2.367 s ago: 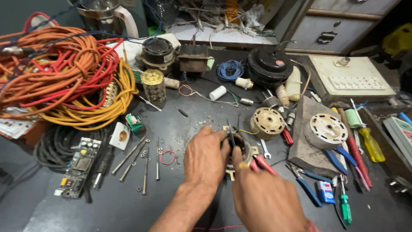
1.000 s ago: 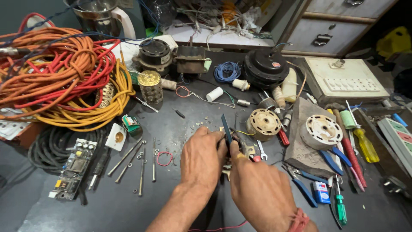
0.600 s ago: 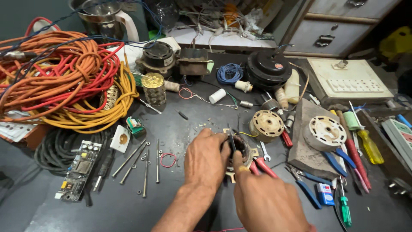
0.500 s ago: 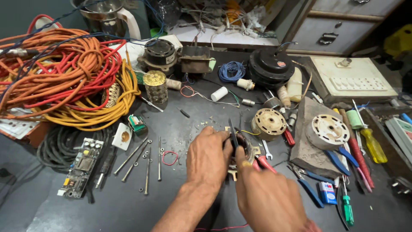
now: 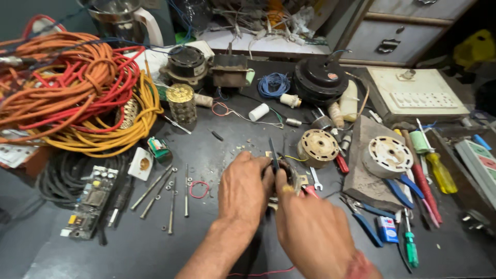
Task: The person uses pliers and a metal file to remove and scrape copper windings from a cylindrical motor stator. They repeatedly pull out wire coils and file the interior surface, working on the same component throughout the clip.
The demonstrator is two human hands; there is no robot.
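Head view, hands: you have two hands on the dark bench [image 5: 217,248]; your left hand [image 5: 243,188] curls over a small motor part [image 5: 288,173], fingers pressed round it; your right hand [image 5: 310,227] pinches a thin dark blade tool [image 5: 274,154] that stands upright between the hands.
Head view, where the part is: just left of the tan round motor end [image 5: 318,147], near the middle of the bench; only a sliver shows.
Head view, counts: two round motor ends, the tan one and a white one [image 5: 390,155] on a grey block; four long bolts [image 5: 168,196] lying side by side; one red ring [image 5: 198,189]; one green circuit board [image 5: 89,204]; one coil of orange, red and yellow cable [image 5: 77,88]; one small blue wire coil [image 5: 274,84]; one green-handled screwdriver [image 5: 409,243].
Head view, hidden or unclear: the part's shape is covered by your fingers; the blade's lower end and handle are behind your right hand; red handles [image 5: 310,191] peek out there, and you cannot tell what they belong to; your right wrist is cut off at the bottom edge.
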